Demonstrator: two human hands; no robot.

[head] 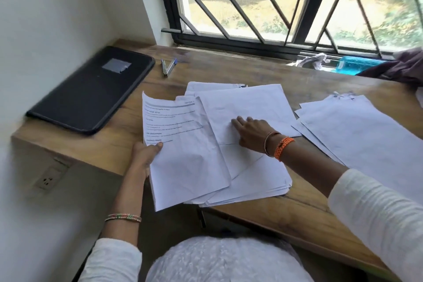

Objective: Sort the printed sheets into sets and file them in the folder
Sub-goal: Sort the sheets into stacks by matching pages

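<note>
Held a printed sheet [183, 144] by its edge in the left hand [146, 155], middle left of the frame. Pressed flat, straight fingers of the right hand [251, 131] on the pile of sheets [247, 135] in the middle. Left the black folder [91, 89] closed, upper left. Could mix up sets or slide loose sheets off the table [286, 213] edge.

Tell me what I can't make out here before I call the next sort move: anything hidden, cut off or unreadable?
Head view only:
- Printed sheet held in the left hand: headings visible, body text too small and blurred.
- Middle pile: faces under the top sheets hidden; right hand covers part; count unclear.
- Right pile: cut off by the right edge.
- Black folder: closed, contents hidden; label blurred.
- Pens: motion-blurred.
</note>
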